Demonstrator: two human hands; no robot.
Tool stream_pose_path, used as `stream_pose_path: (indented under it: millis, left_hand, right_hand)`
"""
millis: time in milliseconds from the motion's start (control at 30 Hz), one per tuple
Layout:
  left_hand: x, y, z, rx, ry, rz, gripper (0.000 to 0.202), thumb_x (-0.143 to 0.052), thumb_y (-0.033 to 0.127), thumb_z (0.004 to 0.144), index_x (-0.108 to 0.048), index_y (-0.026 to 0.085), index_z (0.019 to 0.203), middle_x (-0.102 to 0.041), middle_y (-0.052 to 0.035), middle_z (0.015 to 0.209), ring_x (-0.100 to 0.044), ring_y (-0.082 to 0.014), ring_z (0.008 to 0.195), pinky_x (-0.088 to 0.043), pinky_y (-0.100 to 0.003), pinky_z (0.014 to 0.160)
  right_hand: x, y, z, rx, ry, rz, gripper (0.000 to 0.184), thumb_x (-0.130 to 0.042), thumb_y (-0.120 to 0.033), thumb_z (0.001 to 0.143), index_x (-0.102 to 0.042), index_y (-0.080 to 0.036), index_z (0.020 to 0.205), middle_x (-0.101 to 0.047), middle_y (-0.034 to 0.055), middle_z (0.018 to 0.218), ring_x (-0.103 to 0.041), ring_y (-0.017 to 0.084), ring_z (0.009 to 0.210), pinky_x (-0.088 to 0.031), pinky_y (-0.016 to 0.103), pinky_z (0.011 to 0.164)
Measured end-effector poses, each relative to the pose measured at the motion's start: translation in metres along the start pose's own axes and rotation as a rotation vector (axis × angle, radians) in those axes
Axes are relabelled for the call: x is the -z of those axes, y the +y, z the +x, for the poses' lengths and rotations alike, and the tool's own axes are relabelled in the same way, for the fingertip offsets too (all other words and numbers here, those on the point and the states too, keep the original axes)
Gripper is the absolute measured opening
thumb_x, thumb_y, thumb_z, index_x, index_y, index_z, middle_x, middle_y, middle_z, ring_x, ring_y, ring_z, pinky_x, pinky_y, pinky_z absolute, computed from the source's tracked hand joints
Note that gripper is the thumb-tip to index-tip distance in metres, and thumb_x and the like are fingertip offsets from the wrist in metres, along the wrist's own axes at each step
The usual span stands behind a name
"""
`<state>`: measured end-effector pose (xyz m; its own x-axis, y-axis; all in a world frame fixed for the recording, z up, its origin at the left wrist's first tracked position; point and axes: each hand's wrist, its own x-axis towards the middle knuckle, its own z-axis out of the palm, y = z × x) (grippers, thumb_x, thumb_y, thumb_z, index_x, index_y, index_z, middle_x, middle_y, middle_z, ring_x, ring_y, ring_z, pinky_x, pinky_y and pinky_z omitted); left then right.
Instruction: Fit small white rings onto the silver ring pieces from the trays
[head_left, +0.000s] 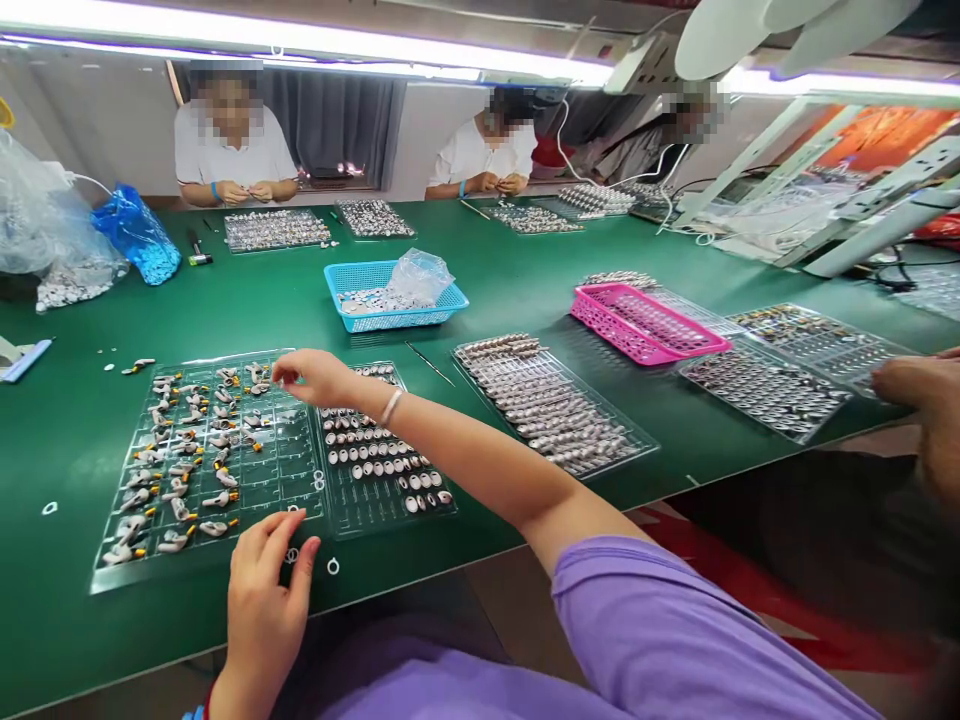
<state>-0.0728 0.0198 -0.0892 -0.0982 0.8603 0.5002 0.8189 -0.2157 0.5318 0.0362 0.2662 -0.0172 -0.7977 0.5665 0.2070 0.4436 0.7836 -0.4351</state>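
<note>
My right hand [321,378] reaches across to the far right part of a clear compartment tray [289,470], fingers curled together. What they hold, if anything, is hidden. White-grey earbud-like pieces with orange tips [222,499] lie in rows over the tray's left and middle. My left hand [266,595] rests at the tray's near right edge, thumb apart from the fingers, with nothing seen in it. Small white rings [333,566] lie beside it on the green table. Under my right forearm, a second clear tray [360,512] holds rows of white oval caps [379,467], partly covered.
A tray of packed pale parts [547,400], tweezers [429,364], a blue basket [397,320] and a pink basket [649,340] stand beyond. At right, a co-worker's hand [919,382] is by more trays. People in white shirts sit across the table [247,300].
</note>
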Motion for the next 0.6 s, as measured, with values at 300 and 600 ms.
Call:
stream_pose_path:
  millis: [300,600]
  left_hand:
    - [0.029,0.041,0.018,0.344,-0.188,-0.519,0.024,-0.068,0.034,0.084,-0.073,0.024,0.105,-0.073,-0.0033,0.095,-0.068,-0.0186,0.083,-0.056,-0.027,0.076]
    - [0.004,0.082,0.018,0.527,-0.246,-0.693,0.015,-0.075,0.034,0.076,-0.077,0.021,0.082,-0.077,-0.004,0.08,-0.072,-0.0201,0.072,-0.06,-0.026,0.067]
  right_hand:
    - [0.004,-0.069,-0.158,0.493,0.163,0.103,0.016,-0.043,-0.011,0.097,-0.054,-0.015,0.109,-0.068,0.0055,0.086,-0.059,0.016,0.076,-0.051,0.027,0.07]
    - [-0.025,-0.078,-0.21,0.062,0.509,0.543,0.027,-0.069,-0.031,0.087,-0.056,-0.019,0.108,-0.061,0.0098,0.103,-0.06,0.019,0.095,-0.055,0.032,0.082]
